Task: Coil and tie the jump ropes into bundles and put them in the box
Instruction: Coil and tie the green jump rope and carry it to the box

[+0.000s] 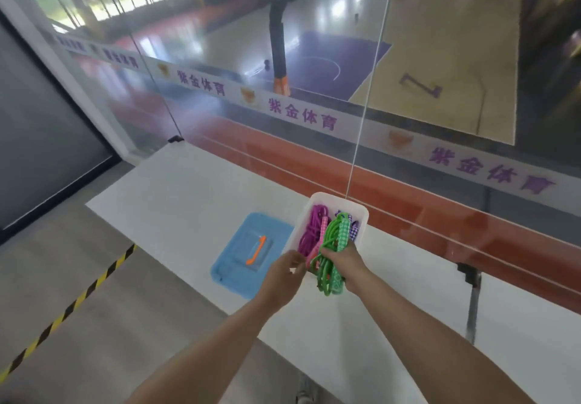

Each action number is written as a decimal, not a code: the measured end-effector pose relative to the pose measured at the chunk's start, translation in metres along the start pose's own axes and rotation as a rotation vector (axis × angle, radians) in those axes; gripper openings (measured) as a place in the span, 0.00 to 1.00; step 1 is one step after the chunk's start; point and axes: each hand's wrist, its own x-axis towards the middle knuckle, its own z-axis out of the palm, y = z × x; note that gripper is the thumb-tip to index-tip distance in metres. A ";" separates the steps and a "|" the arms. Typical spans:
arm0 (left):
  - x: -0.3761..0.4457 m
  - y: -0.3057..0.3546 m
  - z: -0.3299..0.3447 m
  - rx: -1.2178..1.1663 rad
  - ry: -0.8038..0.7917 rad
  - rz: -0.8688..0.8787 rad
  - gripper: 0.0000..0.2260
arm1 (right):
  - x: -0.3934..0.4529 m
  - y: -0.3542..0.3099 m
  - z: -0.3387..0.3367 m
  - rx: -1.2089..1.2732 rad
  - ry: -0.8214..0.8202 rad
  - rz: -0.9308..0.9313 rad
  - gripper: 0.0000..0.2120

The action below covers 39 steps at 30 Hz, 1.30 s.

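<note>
Right hand (341, 257) grips a coiled green rope (330, 265) at its middle, fingers curled round the bundle; loops hang below the fist, and a green-and-white patterned handle sticks up above it. The bundle sits over the near end of the white box (361, 215). Left hand (284, 273) is just left of the bundle, fingers loosely curled toward it; whether it pinches the rope, cannot tell. In the box: a purple rope (311, 230) on the left side, a pink handle (322, 230) beside it, a blue-and-white handle at the far right. The box stands on a white table (176, 189). A blue lid (239, 274) with an orange handle (256, 251) lies flat just left of the box. Glass wall beyond the table.
</note>
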 end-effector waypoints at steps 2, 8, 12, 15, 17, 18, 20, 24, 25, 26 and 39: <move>0.028 0.001 -0.016 0.079 0.012 -0.034 0.04 | 0.026 -0.010 0.007 0.003 0.044 0.031 0.24; 0.116 -0.017 -0.029 0.231 -0.038 -0.034 0.09 | 0.102 -0.018 0.030 0.025 -0.052 0.133 0.23; 0.158 -0.041 -0.020 0.380 -0.185 0.076 0.13 | 0.136 0.012 0.041 -0.034 0.019 0.222 0.26; 0.179 -0.057 -0.013 0.460 -0.329 0.210 0.17 | 0.146 0.039 0.043 -0.264 0.186 0.231 0.34; 0.186 -0.060 -0.012 0.477 -0.401 0.287 0.20 | 0.119 0.017 0.052 -0.367 0.292 0.142 0.27; 0.189 -0.060 -0.013 0.481 -0.419 0.310 0.21 | 0.108 0.008 0.056 -0.392 0.351 0.099 0.24; 0.195 -0.065 -0.015 0.485 -0.451 0.332 0.24 | 0.094 0.004 0.063 -0.464 0.436 0.017 0.25; 0.204 -0.073 -0.020 0.534 -0.537 0.365 0.31 | 0.083 0.017 0.076 -0.648 0.309 -0.030 0.32; 0.205 -0.074 -0.021 0.558 -0.552 0.378 0.31 | 0.083 0.022 0.079 -0.690 0.246 -0.013 0.33; 0.205 -0.074 -0.021 0.579 -0.561 0.384 0.31 | 0.085 0.029 0.081 -0.761 0.200 0.009 0.33; 0.216 -0.063 -0.051 0.663 -0.543 0.443 0.22 | 0.086 -0.008 0.082 -0.936 0.430 -0.110 0.26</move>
